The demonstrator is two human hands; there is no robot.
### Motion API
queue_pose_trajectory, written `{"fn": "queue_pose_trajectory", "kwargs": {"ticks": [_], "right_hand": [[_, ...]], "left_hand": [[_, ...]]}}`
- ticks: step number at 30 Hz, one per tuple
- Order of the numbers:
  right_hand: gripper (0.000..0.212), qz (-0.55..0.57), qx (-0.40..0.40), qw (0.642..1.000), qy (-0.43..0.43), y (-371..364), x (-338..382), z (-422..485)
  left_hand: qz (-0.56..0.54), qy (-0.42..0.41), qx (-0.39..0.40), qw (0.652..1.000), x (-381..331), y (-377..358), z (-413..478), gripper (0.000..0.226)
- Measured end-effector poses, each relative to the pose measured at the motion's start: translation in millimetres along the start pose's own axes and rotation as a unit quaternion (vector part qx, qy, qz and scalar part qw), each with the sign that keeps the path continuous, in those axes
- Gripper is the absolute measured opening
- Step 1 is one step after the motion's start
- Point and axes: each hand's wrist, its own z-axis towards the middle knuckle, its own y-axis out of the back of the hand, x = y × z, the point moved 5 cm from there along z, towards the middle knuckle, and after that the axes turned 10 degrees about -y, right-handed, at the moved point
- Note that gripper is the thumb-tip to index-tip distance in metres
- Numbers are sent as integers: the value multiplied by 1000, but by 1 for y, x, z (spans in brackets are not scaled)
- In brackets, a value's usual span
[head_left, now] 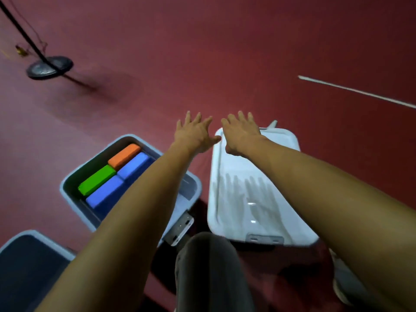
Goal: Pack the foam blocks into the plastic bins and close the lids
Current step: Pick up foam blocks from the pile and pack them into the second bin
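1. Red floor (247, 52) fills the view, crossed at the right by a thin white line (355, 91).
2. White lid (243, 199) sits flat on the right-hand bin, its grey clasp (264, 239) at the near edge.
3. Open bin (67, 188) stands just left of it; the left forearm crosses above and hides its right side.
4. Third bin (27, 233) shows at the lower-left corner, dark inside.
5. Grey-trousered knee (209, 266) rises between the bins.
6. Left hand (193, 134) reaches out over the gap between the bins, fingers spread, holding nothing.
7. Right hand (242, 134) hangs over the lid's far-left corner, fingers splayed and empty; contact is unclear.
8. Foam blocks lie packed in the open bin: orange block (124, 155), green block (96, 180), and two blue blocks (104, 192) beside them.
9. Black stand base (49, 67) rests far left.
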Motion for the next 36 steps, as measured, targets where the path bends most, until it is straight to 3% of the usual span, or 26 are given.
{"fn": "queue_pose_trajectory", "kwargs": {"ticks": [9,19,30,36], "right_hand": [[58,30,-29,985,-166,22,-208,-122],[66,45,3,945,-325,3,-382,-297],[68,125,21,885,-448,-76,-502,-467],[66,155,61,855,-491,-147,-538,-537]], "left_hand": [[30,-207,-17,978,-253,55,-9,69],[69,-343,-22,936,-488,69,-80,73],[105,-467,9,878,-699,28,-175,62],[123,-504,57,853,-770,-44,-208,72]]}}
